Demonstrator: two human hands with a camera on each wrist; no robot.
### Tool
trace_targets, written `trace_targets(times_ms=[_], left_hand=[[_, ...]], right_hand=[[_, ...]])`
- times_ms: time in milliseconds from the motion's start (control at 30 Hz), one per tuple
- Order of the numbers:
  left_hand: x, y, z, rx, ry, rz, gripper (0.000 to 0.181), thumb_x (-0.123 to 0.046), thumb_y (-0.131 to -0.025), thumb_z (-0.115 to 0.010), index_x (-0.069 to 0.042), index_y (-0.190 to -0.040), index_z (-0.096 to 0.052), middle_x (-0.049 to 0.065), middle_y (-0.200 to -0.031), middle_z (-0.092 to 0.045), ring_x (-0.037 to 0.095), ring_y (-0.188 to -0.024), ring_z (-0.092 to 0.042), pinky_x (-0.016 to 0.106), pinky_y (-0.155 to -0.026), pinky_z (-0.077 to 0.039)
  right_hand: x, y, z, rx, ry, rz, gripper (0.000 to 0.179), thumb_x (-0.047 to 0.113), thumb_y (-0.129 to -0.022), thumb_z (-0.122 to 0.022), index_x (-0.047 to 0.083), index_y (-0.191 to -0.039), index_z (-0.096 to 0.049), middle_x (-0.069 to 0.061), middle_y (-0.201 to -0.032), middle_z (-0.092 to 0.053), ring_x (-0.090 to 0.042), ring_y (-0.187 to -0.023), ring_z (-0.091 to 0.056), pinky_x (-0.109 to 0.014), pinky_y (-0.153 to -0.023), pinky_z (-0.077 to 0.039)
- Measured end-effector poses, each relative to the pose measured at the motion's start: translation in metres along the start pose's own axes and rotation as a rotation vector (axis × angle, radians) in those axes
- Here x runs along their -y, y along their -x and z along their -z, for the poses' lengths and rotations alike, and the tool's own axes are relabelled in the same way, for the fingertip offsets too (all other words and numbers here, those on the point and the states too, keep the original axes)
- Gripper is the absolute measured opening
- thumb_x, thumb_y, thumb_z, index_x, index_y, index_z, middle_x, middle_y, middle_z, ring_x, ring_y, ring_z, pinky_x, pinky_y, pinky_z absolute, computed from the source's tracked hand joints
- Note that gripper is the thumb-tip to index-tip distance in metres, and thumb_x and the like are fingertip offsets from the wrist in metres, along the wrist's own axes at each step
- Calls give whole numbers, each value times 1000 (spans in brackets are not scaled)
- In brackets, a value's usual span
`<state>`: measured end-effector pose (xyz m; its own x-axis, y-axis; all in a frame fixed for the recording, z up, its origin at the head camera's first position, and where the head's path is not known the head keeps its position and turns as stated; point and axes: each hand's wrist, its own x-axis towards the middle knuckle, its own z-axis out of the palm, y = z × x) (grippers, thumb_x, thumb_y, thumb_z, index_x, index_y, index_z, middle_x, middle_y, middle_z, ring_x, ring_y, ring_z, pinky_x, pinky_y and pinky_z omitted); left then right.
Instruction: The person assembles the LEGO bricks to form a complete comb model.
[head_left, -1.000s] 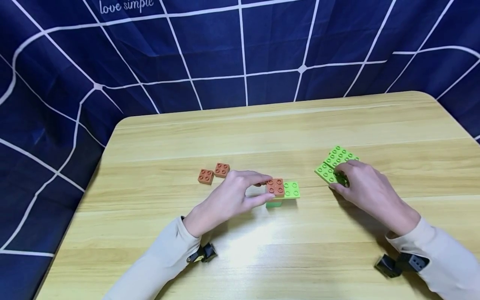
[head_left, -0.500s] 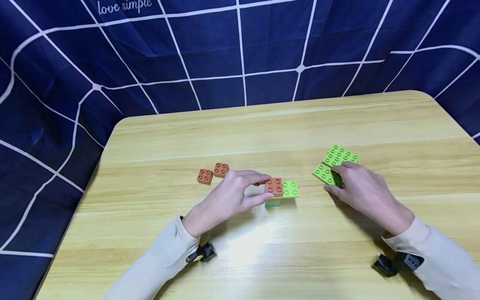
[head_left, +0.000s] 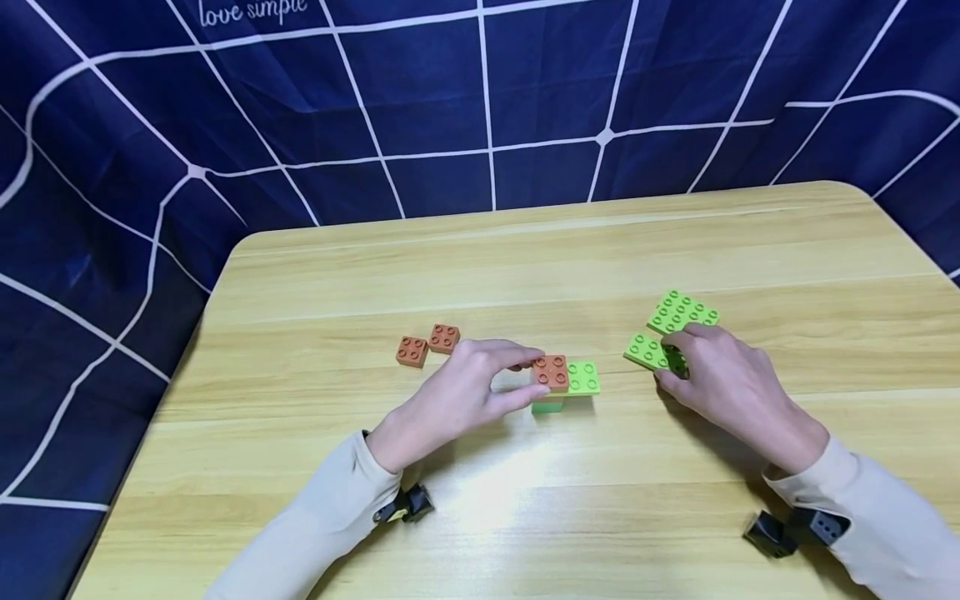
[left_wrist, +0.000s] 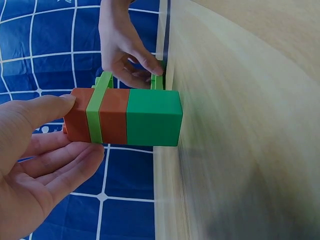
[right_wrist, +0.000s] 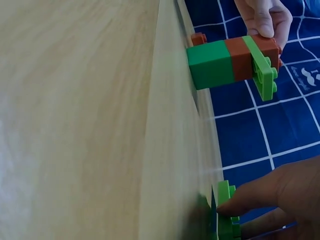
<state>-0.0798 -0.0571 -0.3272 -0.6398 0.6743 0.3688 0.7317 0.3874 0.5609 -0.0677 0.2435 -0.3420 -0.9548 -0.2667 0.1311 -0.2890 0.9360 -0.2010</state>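
Observation:
My left hand (head_left: 465, 392) pinches the orange-red top brick (head_left: 551, 373) of a small upright stack between thumb and fingers. Below that brick come a lime-green plate (head_left: 583, 377) jutting out to the right, another orange-red brick (left_wrist: 114, 116) and a green block (left_wrist: 154, 117) at the bottom. To the right of the stack, my right hand (head_left: 731, 387) grips a studded lime-green plate (head_left: 645, 350) by its right part, thumb on the near edge. The fingers hide part of this plate. A second loose lime-green plate (head_left: 678, 312) lies just behind it, partly covered by the hand.
Two loose orange-red bricks, a nearer brick (head_left: 412, 352) and a farther brick (head_left: 445, 337), sit left of the stack beyond the left hand. Everything rests on a wooden table (head_left: 480, 275). A dark blue curtain (head_left: 420, 92) with white lines hangs behind its far edge.
The right hand has shifted slightly left with its lime-green plate, which has turned a little and opened a gap to the plate behind. The left hand and stack stay put.

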Motion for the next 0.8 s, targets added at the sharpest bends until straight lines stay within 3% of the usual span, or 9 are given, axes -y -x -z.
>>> trace_targets(times_ms=[233,500,800], left_hand=[[0,0,0,1,-4,1,33,-20,-89,-72,3,-112,-68,14,-107,-71,22,-98,-69,21,-88,-53],[0,1,0,6,-7,7,34,-20,-89,-71,3,-113,-68,14,-108,-71,22,-98,-69,21,-89,-53],[1,1,-1,-4,-9,-12,33,-19,-88,-72,4,-111,-68,15,-107,-71,23,-97,-69,20,-88,-53]], right_hand=[[2,0,1,-24,0,18,40,14,-76,-75,-8,-108,-66,-26,-101,-65,-44,-81,-64,-55,-49,-51],[5,0,4,4,1,2,43,15,-78,-74,-8,-113,-64,-30,-106,-64,-48,-90,-63,-58,-56,-53],[10,0,8,-7,-12,14,42,14,-79,-74,-7,-114,-65,-28,-105,-66,-45,-88,-64,-55,-50,-52]])
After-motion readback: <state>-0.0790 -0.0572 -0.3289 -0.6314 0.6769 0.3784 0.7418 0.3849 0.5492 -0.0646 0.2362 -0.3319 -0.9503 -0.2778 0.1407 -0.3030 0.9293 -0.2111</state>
